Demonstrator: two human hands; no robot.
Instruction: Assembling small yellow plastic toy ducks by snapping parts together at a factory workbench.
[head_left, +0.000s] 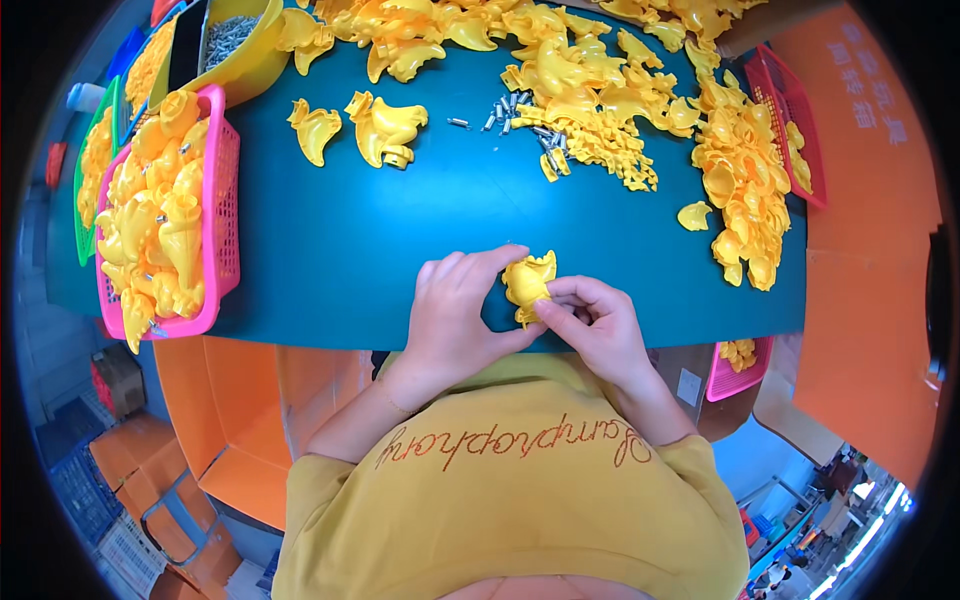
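- Handling one yellow plastic piece [530, 285] at the table's near edge: it serves here as the clock's centre, with twelve pointing away from the body.
- The left hand [455, 305], at nine o'clock, curves its thumb and fingers around the piece, grasping it.
- The right hand [597, 325], at four o'clock, pinches its edge between thumb and fingers.
- Toward ten o'clock, a pink basket [214, 200] holds many fuller, rounded yellow figures [170, 235], some showing metal bits; these look finished, or further along.
- Much seems left: loose shells [745, 180] heap at two o'clock, small yellow parts [610, 145] at one, metal cylinders [512, 105] at twelve.
- Two separate yellow pieces, a shell [316, 130] and a bulkier one [388, 128], lie around ten.
- Whether the held piece is complete, I cannot tell.
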